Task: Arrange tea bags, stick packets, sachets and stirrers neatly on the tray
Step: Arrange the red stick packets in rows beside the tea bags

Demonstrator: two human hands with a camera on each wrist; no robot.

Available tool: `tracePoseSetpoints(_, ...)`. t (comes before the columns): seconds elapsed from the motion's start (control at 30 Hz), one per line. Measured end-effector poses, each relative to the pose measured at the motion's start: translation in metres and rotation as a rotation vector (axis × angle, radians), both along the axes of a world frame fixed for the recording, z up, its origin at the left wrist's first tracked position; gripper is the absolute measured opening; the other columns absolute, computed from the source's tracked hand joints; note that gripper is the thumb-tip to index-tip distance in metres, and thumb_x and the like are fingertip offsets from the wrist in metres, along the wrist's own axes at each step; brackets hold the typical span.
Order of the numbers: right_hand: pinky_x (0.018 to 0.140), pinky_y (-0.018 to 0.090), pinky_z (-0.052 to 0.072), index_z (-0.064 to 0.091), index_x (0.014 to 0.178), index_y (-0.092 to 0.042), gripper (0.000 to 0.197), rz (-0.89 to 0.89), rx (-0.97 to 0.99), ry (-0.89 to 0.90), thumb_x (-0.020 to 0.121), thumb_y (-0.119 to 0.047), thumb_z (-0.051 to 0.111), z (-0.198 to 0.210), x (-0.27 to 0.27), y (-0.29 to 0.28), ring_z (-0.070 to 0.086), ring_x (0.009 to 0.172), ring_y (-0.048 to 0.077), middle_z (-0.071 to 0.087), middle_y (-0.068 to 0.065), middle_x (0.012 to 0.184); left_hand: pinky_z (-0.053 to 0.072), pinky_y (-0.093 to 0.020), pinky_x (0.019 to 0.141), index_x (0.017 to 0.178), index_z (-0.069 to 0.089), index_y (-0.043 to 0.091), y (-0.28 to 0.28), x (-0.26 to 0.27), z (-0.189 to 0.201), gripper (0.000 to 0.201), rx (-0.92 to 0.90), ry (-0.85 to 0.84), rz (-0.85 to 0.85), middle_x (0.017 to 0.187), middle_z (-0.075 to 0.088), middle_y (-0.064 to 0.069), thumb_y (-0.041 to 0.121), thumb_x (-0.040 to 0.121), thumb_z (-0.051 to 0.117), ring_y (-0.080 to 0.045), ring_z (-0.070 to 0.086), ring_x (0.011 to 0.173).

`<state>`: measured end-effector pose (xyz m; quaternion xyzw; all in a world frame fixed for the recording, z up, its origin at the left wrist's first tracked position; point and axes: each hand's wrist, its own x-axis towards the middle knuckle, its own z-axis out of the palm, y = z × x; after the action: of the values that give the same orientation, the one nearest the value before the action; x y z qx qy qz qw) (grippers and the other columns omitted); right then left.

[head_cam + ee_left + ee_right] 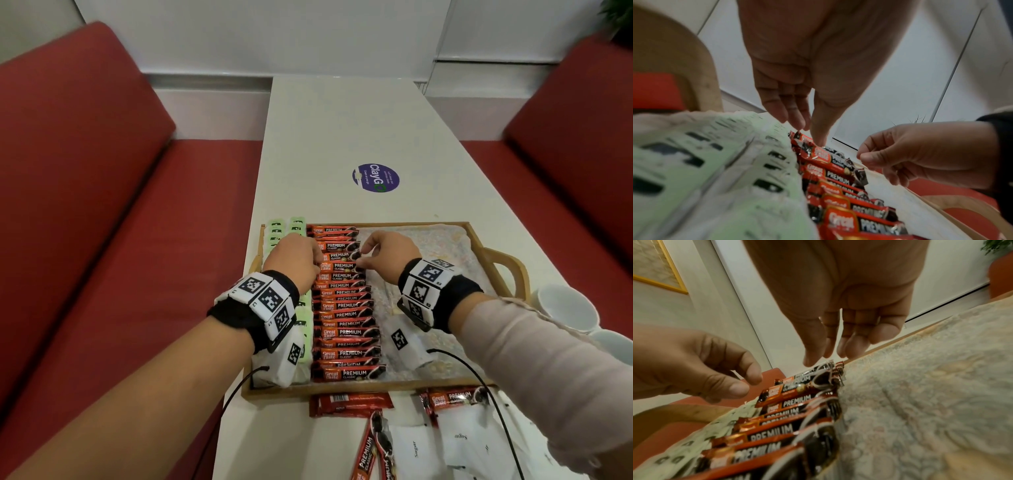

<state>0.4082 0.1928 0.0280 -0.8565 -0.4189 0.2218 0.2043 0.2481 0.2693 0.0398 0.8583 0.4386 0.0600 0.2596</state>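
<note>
Red stick packets (pixel 344 305) stacked in a column on tray (pixel 493 255), directly between both hands. Left hand (pixel 297 255) fingertips pinching one packet's left end. Right hand (pixel 388 253) fingers curled just off its right end, apparently holding nothing.

Café booth: red benches (pixel 85 164), table (pixel 342 130)

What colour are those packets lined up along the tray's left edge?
Pale green packets with small black print, seen best in the head view.
</note>
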Motion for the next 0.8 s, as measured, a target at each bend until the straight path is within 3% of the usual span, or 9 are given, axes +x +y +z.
tracePoseSetpoints(0.27,0.069,0.026,0.041,0.059,0.084,-0.023,0.015,0.042,0.046,-0.033,0.083,-0.031,0.071,0.026,-0.021,-0.040,0.056,0.079,0.015,0.057,-0.006,0.080,0.043,-0.026,0.079,0.084,0.061,0.023,-0.034,-0.015,0.014,0.007,0.027,-0.046,-0.035,0.107,0.062,0.001,0.020,0.084,0.068,-0.017,0.059,0.097)
tracePoseSetpoints(0.5,0.062,0.025,0.039,0.062,0.081,-0.022,0.007,0.021,0.072,-0.062,0.085,-0.025,0.067,0.043,-0.040,-0.104,0.055,0.075,0.013,0.057,-0.006,0.076,0.050,-0.034,0.085,0.081,0.061,0.023,-0.083,-0.037,0.022,0.008,0.018,-0.088,-0.095,0.094,0.062,0.001,0.019,0.084,0.068,-0.017,0.059,0.091)
tracePoseSetpoints(0.6,0.065,0.026,0.040,0.063,0.079,-0.023,0.007,-0.022,0.067,-0.074,0.086,-0.022,0.066,0.046,-0.043,-0.132,0.054,0.075,0.013,0.059,-0.005,0.078,0.049,-0.029,0.082,0.086,0.063,0.020,-0.104,-0.042,0.023,0.003,0.013,-0.114,-0.121,0.088,0.060,0.004,0.019,0.086,0.065,-0.015,0.058,0.084)
tracePoseSetpoints(0.8,0.062,0.026,0.045,0.061,0.076,-0.025,0.013,-0.066,-0.060,-0.100,0.086,-0.016,0.064,0.039,-0.043,-0.174,0.058,0.072,0.014,0.065,-0.001,0.082,0.049,-0.027,0.085,0.090,0.068,0.018,-0.138,-0.038,0.018,0.006,-0.047,-0.103,-0.176,0.082,0.058,0.008,0.017,0.087,0.063,-0.014,0.059,0.090)
